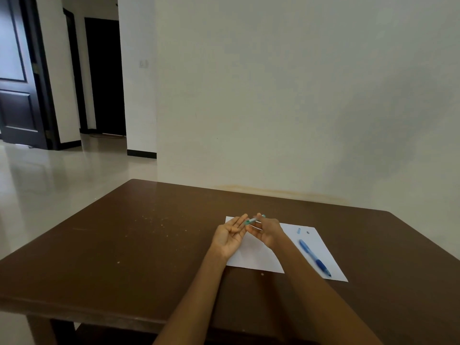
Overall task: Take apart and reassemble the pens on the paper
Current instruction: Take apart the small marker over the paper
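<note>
A white sheet of paper (pixel 251 257) lies on the brown table. Above its far left part my right hand (pixel 267 231) pinches a small green pen (pixel 252 220), tilted with its left end lower. My left hand (pixel 230 236) is beside it, palm up and fingers spread, its fingertips close to the pen's left end; whether they touch is unclear. A blue pen (pixel 314 257) lies diagonally on the right side of the paper. Two small loose parts rest beyond it: a pale blue piece (pixel 298 230) and a tiny dark piece (pixel 308 232).
The brown table (pixel 139 245) stands against a pale wall, with scattered light specks on its left half. Its front edge runs low across the view. A tiled floor and dark doors are at the far left.
</note>
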`<action>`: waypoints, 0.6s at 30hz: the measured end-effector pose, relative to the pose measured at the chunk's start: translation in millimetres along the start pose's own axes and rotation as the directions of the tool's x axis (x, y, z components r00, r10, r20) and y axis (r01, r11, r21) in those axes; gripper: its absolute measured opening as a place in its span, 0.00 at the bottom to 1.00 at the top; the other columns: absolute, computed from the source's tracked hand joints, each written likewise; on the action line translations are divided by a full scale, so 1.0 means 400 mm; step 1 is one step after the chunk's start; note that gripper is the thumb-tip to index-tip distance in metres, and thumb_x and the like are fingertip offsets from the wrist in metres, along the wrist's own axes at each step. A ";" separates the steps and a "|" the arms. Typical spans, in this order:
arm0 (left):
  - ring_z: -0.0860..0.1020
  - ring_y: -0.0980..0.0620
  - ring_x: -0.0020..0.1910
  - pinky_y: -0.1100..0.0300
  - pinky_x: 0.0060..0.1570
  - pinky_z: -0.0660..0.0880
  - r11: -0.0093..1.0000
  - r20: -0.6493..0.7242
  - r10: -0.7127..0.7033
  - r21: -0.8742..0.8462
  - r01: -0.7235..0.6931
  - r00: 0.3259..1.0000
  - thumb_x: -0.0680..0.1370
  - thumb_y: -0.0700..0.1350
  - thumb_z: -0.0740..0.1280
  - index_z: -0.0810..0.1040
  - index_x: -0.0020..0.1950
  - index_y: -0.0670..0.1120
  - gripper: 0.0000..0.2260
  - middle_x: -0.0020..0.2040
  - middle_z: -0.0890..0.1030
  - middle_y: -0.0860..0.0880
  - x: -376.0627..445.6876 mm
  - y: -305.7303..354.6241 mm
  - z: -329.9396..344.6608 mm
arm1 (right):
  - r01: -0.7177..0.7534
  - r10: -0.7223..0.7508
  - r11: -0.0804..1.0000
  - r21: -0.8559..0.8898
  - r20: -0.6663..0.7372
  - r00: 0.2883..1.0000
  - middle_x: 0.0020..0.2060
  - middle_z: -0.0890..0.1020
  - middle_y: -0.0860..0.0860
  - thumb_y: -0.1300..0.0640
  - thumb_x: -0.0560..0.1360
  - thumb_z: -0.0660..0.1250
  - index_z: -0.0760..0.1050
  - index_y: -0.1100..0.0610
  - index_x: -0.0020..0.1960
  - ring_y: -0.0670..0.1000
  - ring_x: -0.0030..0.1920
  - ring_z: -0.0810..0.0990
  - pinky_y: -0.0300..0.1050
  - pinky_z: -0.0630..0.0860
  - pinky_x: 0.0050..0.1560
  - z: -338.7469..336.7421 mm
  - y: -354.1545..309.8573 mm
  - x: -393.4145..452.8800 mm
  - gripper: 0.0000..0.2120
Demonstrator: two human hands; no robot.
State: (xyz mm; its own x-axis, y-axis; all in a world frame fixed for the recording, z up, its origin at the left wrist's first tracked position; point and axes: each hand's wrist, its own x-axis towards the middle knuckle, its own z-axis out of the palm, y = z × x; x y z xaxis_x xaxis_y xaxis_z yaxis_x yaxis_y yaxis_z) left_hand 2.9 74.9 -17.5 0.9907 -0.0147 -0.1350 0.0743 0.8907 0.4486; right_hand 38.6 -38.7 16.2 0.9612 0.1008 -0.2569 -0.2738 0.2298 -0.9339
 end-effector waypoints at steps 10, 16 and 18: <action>0.61 0.39 0.73 0.49 0.74 0.56 0.998 -0.071 0.012 0.065 -0.007 0.997 0.75 0.24 0.42 0.54 0.74 0.34 0.27 0.73 0.63 0.36 0.021 0.009 -0.005 | -0.003 0.003 0.999 0.046 -0.016 1.000 0.60 0.75 0.69 0.61 0.81 0.58 0.66 0.70 0.65 0.60 0.44 0.80 0.49 0.80 0.40 -0.006 -0.014 0.014 0.16; 0.61 0.40 0.73 0.50 0.74 0.56 0.996 -0.124 0.056 0.069 -0.048 0.991 0.74 0.24 0.40 0.51 0.75 0.35 0.29 0.73 0.62 0.36 0.047 0.011 0.001 | -0.007 0.009 0.999 0.040 -0.030 1.000 0.60 0.75 0.68 0.61 0.81 0.58 0.66 0.68 0.66 0.59 0.44 0.80 0.52 0.80 0.44 0.010 -0.002 0.026 0.16; 0.61 0.40 0.73 0.50 0.74 0.56 0.994 -0.121 0.069 0.097 -0.057 0.990 0.74 0.24 0.41 0.50 0.75 0.35 0.28 0.73 0.61 0.36 0.049 0.009 -0.001 | 0.000 0.002 0.999 0.043 -0.048 0.999 0.59 0.76 0.67 0.61 0.81 0.58 0.68 0.68 0.65 0.60 0.49 0.79 0.52 0.80 0.44 0.012 0.012 0.029 0.16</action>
State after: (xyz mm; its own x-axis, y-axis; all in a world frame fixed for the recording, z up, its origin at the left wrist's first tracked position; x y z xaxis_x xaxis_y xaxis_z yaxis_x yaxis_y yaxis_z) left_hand 22.5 78.1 -18.8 0.9726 0.1013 -0.2095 0.0284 0.8418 0.5391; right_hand 48.5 -32.0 9.9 0.9612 0.0547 -0.2703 -0.2749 0.2716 -0.9223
